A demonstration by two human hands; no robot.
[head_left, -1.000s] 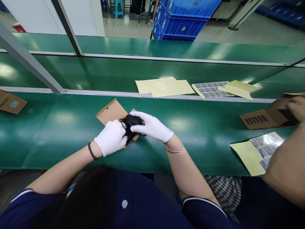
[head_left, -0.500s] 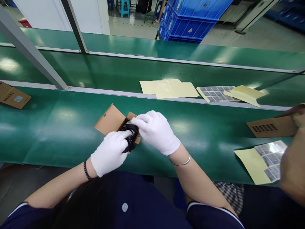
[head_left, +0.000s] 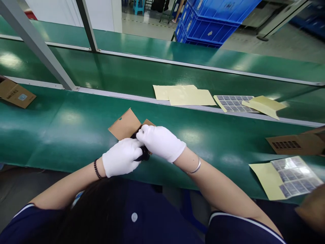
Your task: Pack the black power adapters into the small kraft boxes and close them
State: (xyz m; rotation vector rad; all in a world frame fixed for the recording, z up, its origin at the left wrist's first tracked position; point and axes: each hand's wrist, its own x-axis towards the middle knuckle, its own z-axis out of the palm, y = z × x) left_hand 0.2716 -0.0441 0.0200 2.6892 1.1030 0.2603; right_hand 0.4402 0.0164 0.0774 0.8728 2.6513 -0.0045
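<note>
An open brown cardboard box (head_left: 125,124) rests on the green bench, its large lid flap tilted up to the left. A black corded device (head_left: 144,154) shows at the box's opening, mostly covered by my hands. My left hand (head_left: 122,158), in a white glove, has its fingers curled around the device's near end. My right hand (head_left: 161,142), also white-gloved, is closed over the box's opening, close against the left fingers. What the right fingertips pinch is hidden.
Yellow backing sheets (head_left: 191,97) and a label sheet (head_left: 235,102) lie along the bench's rail. Another label sheet (head_left: 296,176) is at right, below a brown box (head_left: 291,144). One more box (head_left: 17,95) stands far left. A grey post (head_left: 48,51) rises at left.
My right hand has moved down and left over the box, closing in on my left hand and covering more of the black device. The co-worker's hand at right has withdrawn from the box there.
</note>
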